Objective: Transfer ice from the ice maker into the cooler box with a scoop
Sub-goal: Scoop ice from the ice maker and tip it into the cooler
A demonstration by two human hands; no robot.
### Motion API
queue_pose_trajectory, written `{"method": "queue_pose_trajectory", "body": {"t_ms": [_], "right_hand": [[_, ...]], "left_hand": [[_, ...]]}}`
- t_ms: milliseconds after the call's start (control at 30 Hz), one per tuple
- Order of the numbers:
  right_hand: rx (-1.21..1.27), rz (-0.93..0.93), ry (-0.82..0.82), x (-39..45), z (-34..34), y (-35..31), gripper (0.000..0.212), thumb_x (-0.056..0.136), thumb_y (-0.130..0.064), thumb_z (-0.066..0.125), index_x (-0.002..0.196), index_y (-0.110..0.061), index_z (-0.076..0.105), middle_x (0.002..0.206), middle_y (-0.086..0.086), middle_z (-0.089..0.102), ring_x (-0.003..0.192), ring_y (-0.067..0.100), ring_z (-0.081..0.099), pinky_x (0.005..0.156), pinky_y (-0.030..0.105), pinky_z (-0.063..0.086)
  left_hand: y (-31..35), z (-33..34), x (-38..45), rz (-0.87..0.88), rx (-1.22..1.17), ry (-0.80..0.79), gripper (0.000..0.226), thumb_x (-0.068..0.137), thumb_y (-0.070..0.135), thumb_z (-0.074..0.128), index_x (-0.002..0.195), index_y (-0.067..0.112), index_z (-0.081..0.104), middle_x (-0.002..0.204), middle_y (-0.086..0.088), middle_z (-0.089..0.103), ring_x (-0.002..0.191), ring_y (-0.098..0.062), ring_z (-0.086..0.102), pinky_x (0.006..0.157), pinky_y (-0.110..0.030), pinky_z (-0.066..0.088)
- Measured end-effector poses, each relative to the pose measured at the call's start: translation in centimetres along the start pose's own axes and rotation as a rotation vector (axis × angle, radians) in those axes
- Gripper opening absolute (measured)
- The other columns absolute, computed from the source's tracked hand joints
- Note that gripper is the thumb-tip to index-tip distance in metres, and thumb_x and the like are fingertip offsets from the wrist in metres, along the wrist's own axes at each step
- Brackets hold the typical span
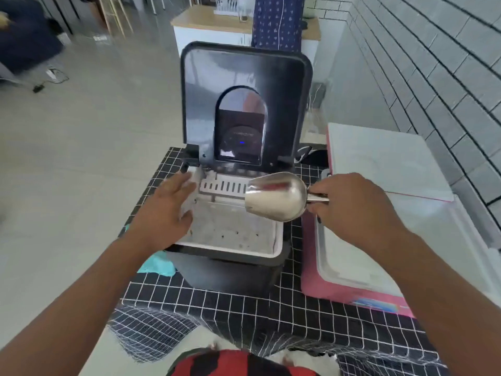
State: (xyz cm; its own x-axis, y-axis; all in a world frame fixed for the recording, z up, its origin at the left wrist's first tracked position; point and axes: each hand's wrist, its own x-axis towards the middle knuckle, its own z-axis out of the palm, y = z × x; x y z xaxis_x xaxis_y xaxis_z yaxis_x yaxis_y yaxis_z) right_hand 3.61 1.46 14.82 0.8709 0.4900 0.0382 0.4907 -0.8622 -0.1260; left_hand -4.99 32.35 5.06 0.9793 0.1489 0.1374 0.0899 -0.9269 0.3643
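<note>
A black ice maker (230,270) stands on the table with its lid (244,77) raised upright. Its white inner basket (233,232) shows a perforated floor; I cannot make out ice in it. My left hand (168,210) rests with straight fingers on the basket's left rim. My right hand (352,207) grips the handle of a steel scoop (276,196), whose bowl hovers over the basket's right side, mouth pointing left. The pink cooler box (320,283) sits open just right of the ice maker, its white lid (379,158) tilted back.
A black cloth with white grid lines (244,313) covers the small table. A teal cloth (158,265) lies left of the ice maker. A tiled wall (433,63) runs along the right; open floor lies to the left. A counter (217,23) stands behind.
</note>
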Motion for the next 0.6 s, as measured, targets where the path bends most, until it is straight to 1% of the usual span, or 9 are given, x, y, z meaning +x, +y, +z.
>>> {"method": "queue_pose_trajectory", "body": {"t_ms": [33,100,167,233,300,333,400,500,600], "right_hand": [[-0.124,-0.025,-0.040,0.6,0.1,-1.6,0.014,0.080,-0.016,0.059,0.068,-0.023,0.060,0.066,-0.007,0.053,0.062,0.016,0.051,0.050,0.024,0.027],[-0.356,-0.069,-0.086,1.5,0.4,-4.8,0.023,0.074,-0.006,0.054,0.059,-0.020,0.044,0.059,-0.005,0.041,0.054,0.014,0.040,0.056,0.025,0.028],[-0.480,-0.109,-0.125,2.5,1.0,-7.6,0.032,0.072,-0.004,0.055,0.057,-0.019,0.031,0.058,-0.003,0.033,0.058,0.016,0.038,0.063,0.028,0.030],[-0.553,-0.114,-0.172,3.4,2.3,-9.9,0.029,0.074,-0.007,0.057,0.060,-0.017,0.034,0.059,-0.002,0.033,0.064,0.020,0.040,0.064,0.030,0.030],[-0.603,-0.123,-0.224,4.3,4.1,-11.6,0.012,0.079,-0.009,0.054,0.070,-0.015,0.050,0.066,-0.002,0.044,0.063,0.020,0.045,0.054,0.029,0.028],[-0.604,-0.130,-0.261,4.7,5.0,-12.1,0.009,0.081,-0.008,0.052,0.081,-0.014,0.058,0.075,-0.001,0.052,0.069,0.021,0.051,0.052,0.030,0.028],[-0.573,-0.112,-0.311,5.1,6.3,-12.4,0.022,0.083,-0.004,0.051,0.098,-0.014,0.064,0.091,0.001,0.060,0.083,0.024,0.059,0.056,0.031,0.032],[-0.513,-0.115,-0.255,5.4,7.4,-11.1,0.015,0.080,-0.006,0.053,0.089,-0.013,0.062,0.083,0.000,0.058,0.073,0.023,0.055,0.058,0.030,0.034],[-0.364,-0.077,-0.230,5.2,8.7,-10.2,0.009,0.076,-0.014,0.058,0.085,-0.013,0.059,0.084,0.003,0.063,0.072,0.025,0.060,0.057,0.030,0.037]], "left_hand": [[-0.6,0.0,-0.1,0.012,-0.017,-0.014,0.059,0.083,0.003,0.062,0.140,0.009,0.050,0.158,-0.002,0.027,0.145,-0.024,0.027,0.114,-0.035,0.027],[-1.2,0.0,-0.2,0.028,-0.078,-0.015,0.060,0.084,-0.001,0.056,0.143,0.008,0.046,0.161,0.002,0.019,0.148,-0.018,0.017,0.117,-0.032,0.022],[-1.2,0.2,-0.2,0.048,-0.125,0.010,0.058,0.086,-0.005,0.051,0.143,0.006,0.045,0.161,0.002,0.018,0.149,-0.016,0.012,0.118,-0.034,0.023],[-1.2,0.3,-0.3,0.057,-0.165,0.040,0.055,0.087,-0.006,0.048,0.141,0.004,0.047,0.160,0.002,0.019,0.149,-0.014,0.010,0.117,-0.029,0.021],[-1.3,0.3,-0.3,0.057,-0.206,0.048,0.053,0.088,-0.007,0.047,0.140,0.003,0.047,0.160,0.004,0.019,0.149,-0.011,0.008,0.116,-0.027,0.022],[-1.4,0.3,-0.4,0.059,-0.230,0.048,0.053,0.088,-0.007,0.046,0.140,0.003,0.047,0.160,0.004,0.019,0.148,-0.010,0.008,0.117,-0.029,0.023],[-1.5,0.5,-0.3,0.064,-0.273,0.051,0.053,0.088,-0.007,0.045,0.140,0.002,0.047,0.160,0.003,0.019,0.148,-0.010,0.008,0.118,-0.031,0.023],[-1.7,0.8,-0.3,0.069,-0.271,0.073,0.052,0.089,-0.005,0.044,0.141,0.003,0.046,0.161,0.003,0.019,0.149,-0.010,0.008,0.116,-0.022,0.013],[-2.1,1.3,-0.3,0.078,-0.273,0.086,0.053,0.089,-0.004,0.044,0.141,0.003,0.046,0.161,0.003,0.019,0.149,-0.011,0.008,0.115,-0.019,0.011]]}}
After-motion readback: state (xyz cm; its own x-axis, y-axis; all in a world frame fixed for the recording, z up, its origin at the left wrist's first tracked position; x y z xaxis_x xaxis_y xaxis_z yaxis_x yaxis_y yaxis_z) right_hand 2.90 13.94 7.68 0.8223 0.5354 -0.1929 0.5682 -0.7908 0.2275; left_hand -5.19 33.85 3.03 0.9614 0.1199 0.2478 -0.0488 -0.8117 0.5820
